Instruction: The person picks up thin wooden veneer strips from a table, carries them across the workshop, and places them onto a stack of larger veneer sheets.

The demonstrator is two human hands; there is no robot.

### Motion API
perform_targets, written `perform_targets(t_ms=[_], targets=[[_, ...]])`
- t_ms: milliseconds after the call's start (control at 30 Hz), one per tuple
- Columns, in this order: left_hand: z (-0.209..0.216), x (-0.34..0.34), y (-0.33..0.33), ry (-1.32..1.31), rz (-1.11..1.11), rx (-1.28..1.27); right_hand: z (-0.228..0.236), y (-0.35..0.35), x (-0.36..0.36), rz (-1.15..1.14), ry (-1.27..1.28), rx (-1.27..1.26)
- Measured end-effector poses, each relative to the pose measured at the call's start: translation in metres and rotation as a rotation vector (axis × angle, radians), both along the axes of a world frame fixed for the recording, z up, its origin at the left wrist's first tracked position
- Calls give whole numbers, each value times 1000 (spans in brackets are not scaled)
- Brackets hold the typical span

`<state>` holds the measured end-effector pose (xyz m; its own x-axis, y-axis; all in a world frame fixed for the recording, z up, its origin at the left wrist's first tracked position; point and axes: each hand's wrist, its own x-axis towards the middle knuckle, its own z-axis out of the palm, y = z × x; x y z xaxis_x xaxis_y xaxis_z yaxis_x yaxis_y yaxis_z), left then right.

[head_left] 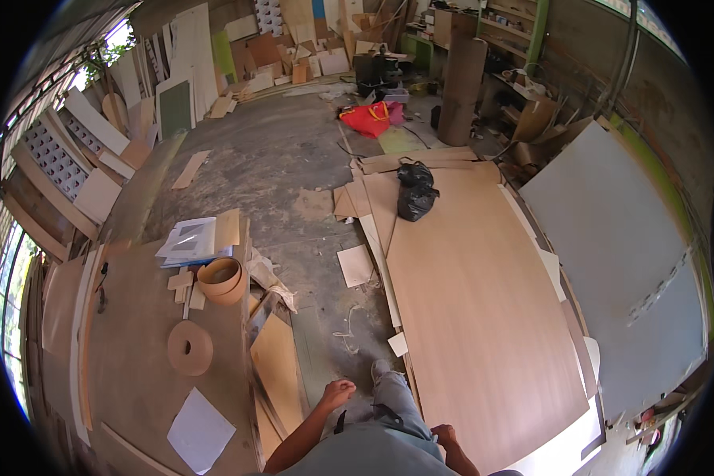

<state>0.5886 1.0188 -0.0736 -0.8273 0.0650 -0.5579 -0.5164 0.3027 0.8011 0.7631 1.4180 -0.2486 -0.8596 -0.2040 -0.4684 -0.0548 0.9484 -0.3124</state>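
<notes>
My left hand point(339, 393) hangs in front of my body with its fingers curled in, and nothing shows in it. It is over the floor, between the workbench and the stacked panels. My right hand point(446, 434) is low by my right hip, beside the near left edge of a large wood-faced panel point(484, 301). Its fingers are mostly turned from view, so what they do is hidden. On the panel's far end lies a black plastic bag point(416, 190). One of my feet point(381, 369) is stepped forward in the gap.
The workbench point(135, 341) on the left carries edge-band rolls point(190, 347), a white paper sheet point(201, 431) and papers point(189, 239). Offcuts point(356, 266) and a loose cord point(347, 333) lie on the floor. A grey board point(619, 262) leans at right; a red bag point(365, 119) sits farther off.
</notes>
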Motion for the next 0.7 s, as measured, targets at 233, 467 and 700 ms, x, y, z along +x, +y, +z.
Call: perform_targets(t_ms=[233, 467, 700], targets=[[-16, -137, -33, 213, -74, -152, 7, -10, -137, -376, -478, -283], [58, -347, -40, 426, -228, -350, 30, -17, -332, -796, -545, -460], [134, -475, -50, 443, 16, -106, 15, -61, -596, -554, -141, -527]])
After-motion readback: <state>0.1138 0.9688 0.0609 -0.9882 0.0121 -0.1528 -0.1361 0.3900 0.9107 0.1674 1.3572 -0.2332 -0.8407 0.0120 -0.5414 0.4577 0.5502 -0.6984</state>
